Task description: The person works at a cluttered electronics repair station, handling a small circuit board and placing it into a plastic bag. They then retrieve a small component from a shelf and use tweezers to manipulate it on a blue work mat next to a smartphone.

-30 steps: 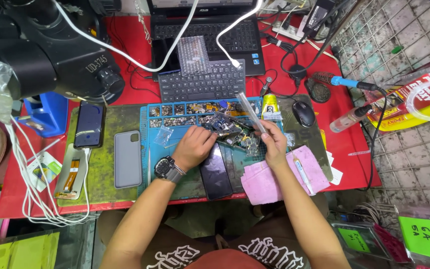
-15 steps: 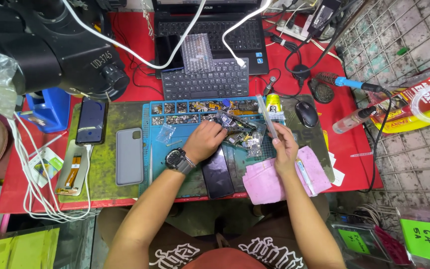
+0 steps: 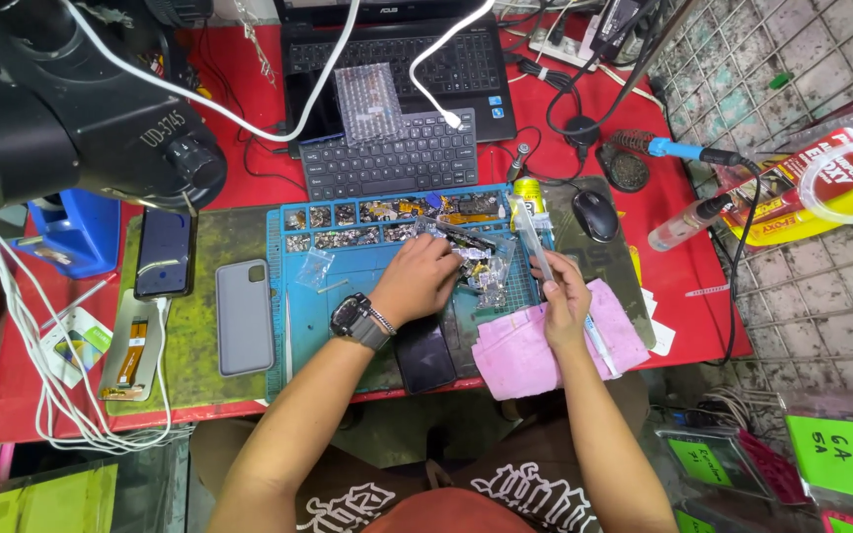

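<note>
My left hand, with a black watch on its wrist, rests palm down on a blue work mat and reaches into a heap of small electronic parts; what its fingers hold is hidden. My right hand is closed around a long thin clear strip that stands slanted above the mat. Beneath that hand lies a pink cloth. A dark phone lies face down by my left wrist.
A grey phone and a black phone lie on the green mat at left. Behind are a black keyboard, a laptop, a mouse, a blue-handled soldering iron and a microscope head. White cables hang left.
My left hand has moved right into the parts heap. My right hand has shifted right and raised the clear strip more upright.
</note>
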